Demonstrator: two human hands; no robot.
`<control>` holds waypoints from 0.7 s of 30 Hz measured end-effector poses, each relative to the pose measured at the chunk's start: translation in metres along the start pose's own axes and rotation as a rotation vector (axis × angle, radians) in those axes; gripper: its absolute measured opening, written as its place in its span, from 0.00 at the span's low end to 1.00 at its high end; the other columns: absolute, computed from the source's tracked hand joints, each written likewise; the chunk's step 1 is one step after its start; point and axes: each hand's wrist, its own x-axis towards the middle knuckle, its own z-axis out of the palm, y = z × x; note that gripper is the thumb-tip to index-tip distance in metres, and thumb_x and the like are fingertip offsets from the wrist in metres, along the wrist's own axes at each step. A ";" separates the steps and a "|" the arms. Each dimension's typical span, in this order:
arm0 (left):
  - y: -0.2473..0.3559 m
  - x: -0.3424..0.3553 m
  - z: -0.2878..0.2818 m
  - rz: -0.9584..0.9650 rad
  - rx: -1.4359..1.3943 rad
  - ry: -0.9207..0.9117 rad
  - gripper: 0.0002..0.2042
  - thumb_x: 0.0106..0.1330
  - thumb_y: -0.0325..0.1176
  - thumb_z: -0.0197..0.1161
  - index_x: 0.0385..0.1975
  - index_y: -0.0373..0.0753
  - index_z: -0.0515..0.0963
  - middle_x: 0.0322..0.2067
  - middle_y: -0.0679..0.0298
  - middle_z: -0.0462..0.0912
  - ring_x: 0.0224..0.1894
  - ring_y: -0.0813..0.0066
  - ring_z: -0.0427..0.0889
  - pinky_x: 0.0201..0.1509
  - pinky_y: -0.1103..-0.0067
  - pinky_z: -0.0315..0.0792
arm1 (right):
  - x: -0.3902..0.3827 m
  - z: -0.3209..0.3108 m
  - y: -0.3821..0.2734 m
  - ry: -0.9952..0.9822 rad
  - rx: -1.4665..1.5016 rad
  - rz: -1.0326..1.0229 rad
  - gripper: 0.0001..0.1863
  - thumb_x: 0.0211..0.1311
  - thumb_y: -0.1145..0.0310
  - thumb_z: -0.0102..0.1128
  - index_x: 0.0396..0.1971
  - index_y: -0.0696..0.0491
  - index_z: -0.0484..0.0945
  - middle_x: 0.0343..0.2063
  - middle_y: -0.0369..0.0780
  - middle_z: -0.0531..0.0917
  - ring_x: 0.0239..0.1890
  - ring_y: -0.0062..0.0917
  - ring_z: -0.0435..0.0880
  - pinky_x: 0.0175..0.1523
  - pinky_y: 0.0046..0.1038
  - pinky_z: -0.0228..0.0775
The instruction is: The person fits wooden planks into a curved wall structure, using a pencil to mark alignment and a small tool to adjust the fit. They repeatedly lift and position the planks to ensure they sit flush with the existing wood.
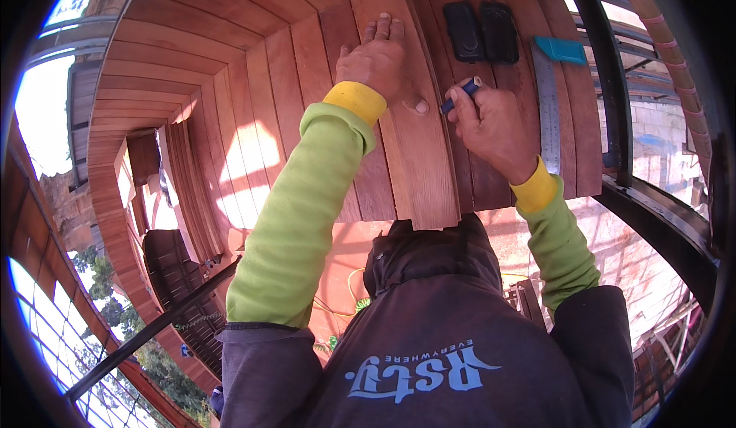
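My left hand (pixel 374 64), in a yellow cuff and green sleeve, lies open on a long loose wooden board (pixel 422 175), fingers stretched toward the far end. Just right of that board, my right hand (pixel 487 125) grips a short dark blue cylindrical object (pixel 460 97) with a pale end; I cannot tell what it is. Beyond it, two black oblong items (pixel 481 33) lie side by side on wooden slats. A steel ruler (pixel 547 121) lies lengthwise to the right, with a teal angular tool (pixel 560 49) at its upper end.
Curved plank surfaces (pixel 253 114) spread to the left, with stacked wooden strips (pixel 192 190) farther off. Black metal beams (pixel 613 106) border the right side. A dark railing (pixel 153 328) crosses the lower left, and yellow cords (pixel 349 288) show on the floor below.
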 end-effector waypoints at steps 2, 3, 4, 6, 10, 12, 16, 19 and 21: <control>0.001 0.002 0.002 0.008 0.007 0.001 0.60 0.32 0.47 0.80 0.68 0.38 0.50 0.71 0.58 0.47 0.72 0.63 0.48 0.69 0.54 0.55 | -0.043 -0.004 -0.009 -0.032 0.015 0.044 0.08 0.64 0.72 0.52 0.27 0.61 0.74 0.18 0.49 0.76 0.21 0.44 0.78 0.26 0.35 0.68; -0.001 0.001 0.002 0.013 0.003 0.001 0.60 0.32 0.47 0.80 0.68 0.38 0.50 0.71 0.59 0.47 0.72 0.63 0.48 0.69 0.54 0.54 | -0.063 -0.006 -0.010 -0.052 -0.011 0.011 0.07 0.64 0.73 0.51 0.28 0.60 0.73 0.18 0.49 0.76 0.21 0.43 0.79 0.27 0.34 0.69; -0.003 0.002 0.005 0.021 -0.004 0.005 0.60 0.31 0.48 0.80 0.68 0.38 0.50 0.71 0.59 0.47 0.72 0.63 0.48 0.69 0.54 0.54 | -0.084 -0.008 -0.011 -0.091 -0.034 0.019 0.06 0.64 0.74 0.51 0.29 0.60 0.73 0.19 0.48 0.77 0.22 0.43 0.80 0.27 0.34 0.69; -0.004 0.002 0.004 0.013 -0.002 -0.009 0.61 0.31 0.48 0.80 0.68 0.39 0.49 0.71 0.59 0.47 0.72 0.63 0.47 0.69 0.54 0.54 | -0.123 -0.017 -0.026 -0.229 0.023 0.202 0.03 0.62 0.77 0.52 0.30 0.60 0.73 0.20 0.48 0.78 0.23 0.41 0.81 0.28 0.32 0.71; -0.002 0.004 -0.002 -0.005 0.019 -0.041 0.61 0.31 0.51 0.80 0.68 0.39 0.49 0.71 0.60 0.46 0.73 0.63 0.47 0.69 0.52 0.53 | -0.183 -0.035 -0.029 -0.055 0.042 0.274 0.07 0.65 0.74 0.52 0.35 0.62 0.77 0.20 0.41 0.80 0.17 0.21 0.77 0.24 0.24 0.67; -0.005 0.000 -0.001 0.014 -0.005 -0.022 0.60 0.33 0.53 0.78 0.68 0.39 0.49 0.71 0.59 0.47 0.73 0.63 0.47 0.68 0.53 0.54 | -0.184 -0.047 -0.028 0.099 0.068 0.250 0.11 0.69 0.71 0.48 0.33 0.62 0.77 0.17 0.35 0.77 0.18 0.12 0.73 0.24 0.16 0.63; -0.009 0.003 0.027 -0.085 -0.219 0.259 0.55 0.43 0.57 0.72 0.67 0.35 0.50 0.68 0.54 0.53 0.69 0.59 0.56 0.64 0.57 0.63 | -0.184 -0.056 -0.004 0.186 -0.104 -0.006 0.13 0.69 0.69 0.47 0.28 0.61 0.77 0.17 0.36 0.76 0.19 0.14 0.72 0.25 0.19 0.63; 0.024 -0.017 0.024 -0.320 -0.399 0.297 0.51 0.49 0.58 0.68 0.65 0.31 0.49 0.63 0.48 0.61 0.60 0.54 0.69 0.57 0.61 0.70 | -0.200 -0.065 0.004 0.211 -0.125 0.024 0.10 0.65 0.74 0.47 0.28 0.61 0.77 0.22 0.43 0.80 0.24 0.29 0.81 0.29 0.26 0.69; 0.029 -0.015 0.040 -0.414 -0.463 0.451 0.47 0.50 0.55 0.68 0.61 0.29 0.51 0.56 0.44 0.69 0.49 0.49 0.79 0.50 0.63 0.75 | -0.207 -0.066 0.015 0.213 -0.166 0.049 0.11 0.66 0.74 0.47 0.27 0.61 0.77 0.22 0.43 0.80 0.23 0.28 0.81 0.27 0.26 0.69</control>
